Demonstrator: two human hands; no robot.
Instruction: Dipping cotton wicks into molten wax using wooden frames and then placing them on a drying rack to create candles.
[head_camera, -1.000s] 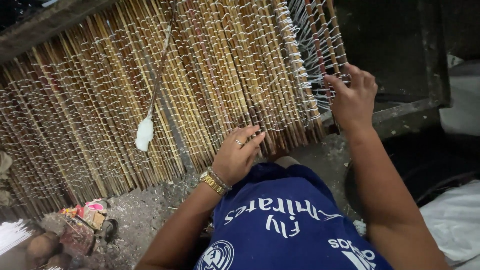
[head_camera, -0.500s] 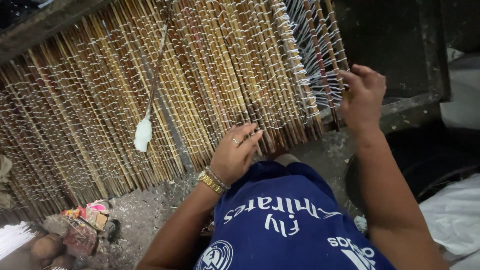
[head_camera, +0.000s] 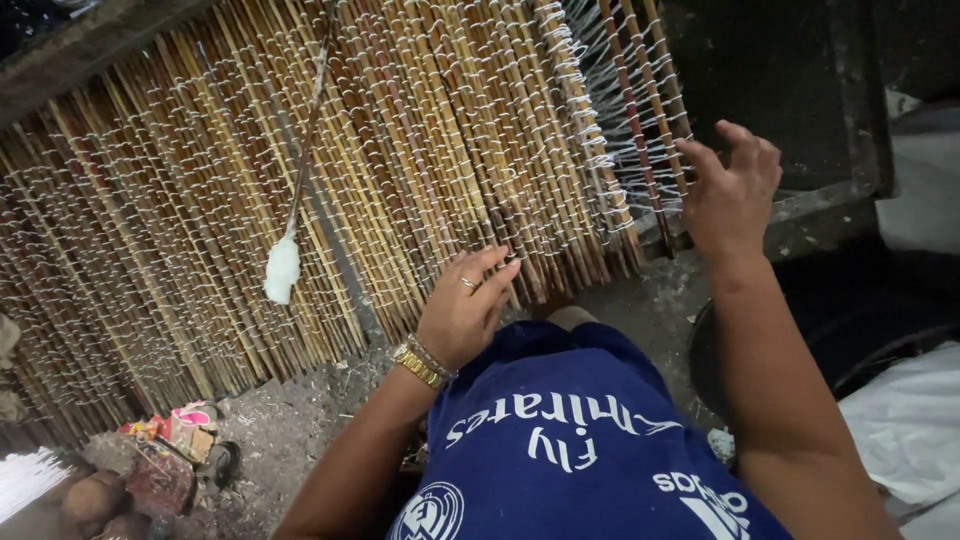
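A wide mat of thin bamboo sticks (head_camera: 300, 180) bound with rows of white string lies across the upper view. My left hand (head_camera: 462, 312), with a ring and a gold bracelet, rests flat on the mat's lower edge. My right hand (head_camera: 728, 190) is raised at the mat's right end, fingers spread against the loose white strings (head_camera: 625, 110) and the last few sticks. It does not visibly grip anything. A long stick with a white wad of thread (head_camera: 283, 268) at its tip lies on the mat.
My blue printed shirt (head_camera: 580, 450) fills the lower middle. Colourful scraps and round brown objects (head_camera: 150, 470) lie on the dirt floor at lower left. White sacking (head_camera: 900, 420) sits at the right, a dark wooden frame (head_camera: 800, 90) behind the mat.
My right hand has shifted slightly up and right along the strings, its fingers spreading. My left hand has stayed on the mat's edge.
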